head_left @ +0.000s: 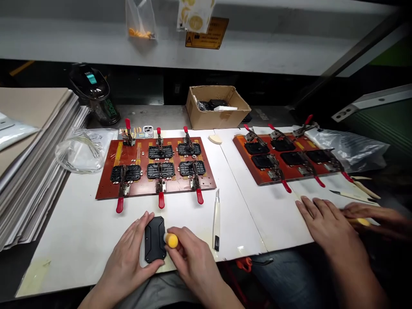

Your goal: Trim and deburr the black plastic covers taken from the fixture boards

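A black plastic cover (155, 240) with angular ridges lies upright at the table's front edge. My left hand (127, 251) grips it, thumb along the bottom edge and fingers at the upper left. Between the thumb and fingers of my right hand (195, 255) is a small yellow-ended cylindrical tool (171, 240), close against the cover's right edge; its working end is hidden. A white-handled craft knife (216, 223) lies to the right of that hand. Beyond both hands, a reddish-brown fixture board (144, 193) carries several black plastic frames (161, 170) beneath red-handled toggle clamps (161, 200).
At right, a co-worker's hands (334, 227) work beside a second clamp board (264, 177). Stacked cardboard sheets (38, 180) and a plastic bag (86, 150) stand left. At the back are an open carton (209, 118), a dark bottle (96, 94) and a beige wedge (215, 139).
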Demonstrator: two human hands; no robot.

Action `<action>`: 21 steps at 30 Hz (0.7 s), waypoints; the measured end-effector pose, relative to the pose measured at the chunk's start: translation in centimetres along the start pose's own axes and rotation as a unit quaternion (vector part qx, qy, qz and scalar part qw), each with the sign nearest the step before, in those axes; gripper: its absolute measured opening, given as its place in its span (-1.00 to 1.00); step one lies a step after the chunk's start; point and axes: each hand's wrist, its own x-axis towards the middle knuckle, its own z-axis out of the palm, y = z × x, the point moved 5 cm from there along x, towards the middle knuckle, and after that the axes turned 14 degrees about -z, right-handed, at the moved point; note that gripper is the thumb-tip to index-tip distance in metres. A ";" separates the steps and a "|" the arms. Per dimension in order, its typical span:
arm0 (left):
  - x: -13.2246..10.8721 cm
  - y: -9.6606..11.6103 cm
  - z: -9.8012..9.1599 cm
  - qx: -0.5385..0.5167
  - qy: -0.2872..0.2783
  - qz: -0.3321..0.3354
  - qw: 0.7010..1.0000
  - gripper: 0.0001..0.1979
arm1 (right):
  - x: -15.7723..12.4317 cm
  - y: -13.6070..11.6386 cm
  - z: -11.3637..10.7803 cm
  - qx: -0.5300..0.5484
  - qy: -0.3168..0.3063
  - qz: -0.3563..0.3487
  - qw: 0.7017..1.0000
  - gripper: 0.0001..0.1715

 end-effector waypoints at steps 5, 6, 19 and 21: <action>0.0 -0.2 0.0 0.002 0.012 0.004 1.000 -0.01 | 1.6 -0.1 1.3 -0.036 0.004 -0.013 0.999 -0.54; 0.0 -0.2 0.0 0.002 0.014 0.005 1.000 -0.01 | 1.4 -0.3 1.4 -0.042 -0.016 -0.014 0.999 -0.54; 0.0 0.1 -0.1 0.008 0.010 0.007 1.000 0.02 | 1.7 0.1 0.6 -0.016 0.020 -0.017 1.000 -0.63; 0.0 0.1 -0.2 0.015 0.016 0.011 1.000 0.01 | 2.0 0.0 1.1 -0.050 -0.005 -0.029 0.998 -0.61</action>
